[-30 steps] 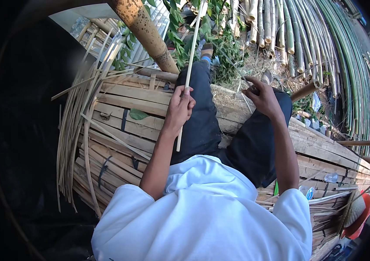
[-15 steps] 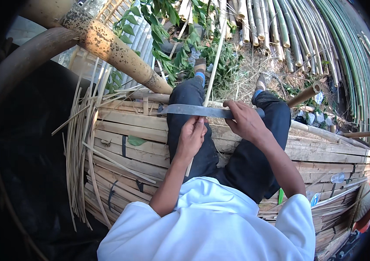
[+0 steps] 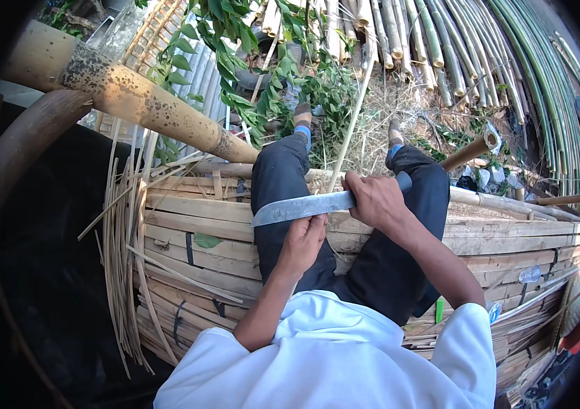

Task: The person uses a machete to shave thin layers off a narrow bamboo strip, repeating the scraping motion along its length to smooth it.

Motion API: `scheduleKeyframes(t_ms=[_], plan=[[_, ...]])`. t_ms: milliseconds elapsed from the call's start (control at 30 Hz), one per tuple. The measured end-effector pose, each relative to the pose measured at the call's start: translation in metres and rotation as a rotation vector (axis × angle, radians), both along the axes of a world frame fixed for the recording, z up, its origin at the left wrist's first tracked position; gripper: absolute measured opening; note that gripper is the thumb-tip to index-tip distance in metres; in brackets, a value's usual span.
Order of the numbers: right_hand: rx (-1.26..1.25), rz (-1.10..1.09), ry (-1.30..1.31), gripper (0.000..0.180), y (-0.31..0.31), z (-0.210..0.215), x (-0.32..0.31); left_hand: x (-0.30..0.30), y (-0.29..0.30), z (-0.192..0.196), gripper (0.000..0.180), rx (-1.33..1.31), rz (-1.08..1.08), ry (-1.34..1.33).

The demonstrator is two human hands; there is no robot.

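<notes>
Head view: loose bamboo slivers [image 3: 126, 273] hang off the left edge of the plank stack [image 3: 188, 232]. Mid-frame, the left hand [image 3: 301, 243], fingers curled shut, holds the thin bamboo strip [image 3: 349, 129] under the long knife [image 3: 303, 206]; the right hand [image 3: 376, 201] clenches its handle. Splitting seems underway; it calls for steady pressure along the strip.

You sit on the platform [image 3: 188, 232]; strips [image 3: 123, 273] hang off its left edge, poles [image 3: 508, 61] lie beyond it, the trunk [image 3: 133, 102] crosses its far-left corner.
</notes>
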State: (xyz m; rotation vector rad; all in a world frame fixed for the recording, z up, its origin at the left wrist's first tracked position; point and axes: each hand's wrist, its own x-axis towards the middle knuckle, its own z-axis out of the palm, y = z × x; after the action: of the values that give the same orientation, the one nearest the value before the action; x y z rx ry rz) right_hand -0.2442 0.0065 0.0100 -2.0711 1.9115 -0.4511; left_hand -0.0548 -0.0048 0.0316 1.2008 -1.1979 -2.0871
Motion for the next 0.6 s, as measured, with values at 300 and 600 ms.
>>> scheduleKeyframes(t_ms=[300, 600], plan=[[0.048, -0.047, -0.017, 0.022, 0.002, -0.004, -0.007, 0.003, 0.006, 0.008, 0.024, 0.222, -0.03, -0.018], [0.31, -0.346, -1.638, 0.024, 0.001, 0.013, 0.008, 0.007, -0.007, 0.008, 0.025, 0.212, -0.085, 0.155]])
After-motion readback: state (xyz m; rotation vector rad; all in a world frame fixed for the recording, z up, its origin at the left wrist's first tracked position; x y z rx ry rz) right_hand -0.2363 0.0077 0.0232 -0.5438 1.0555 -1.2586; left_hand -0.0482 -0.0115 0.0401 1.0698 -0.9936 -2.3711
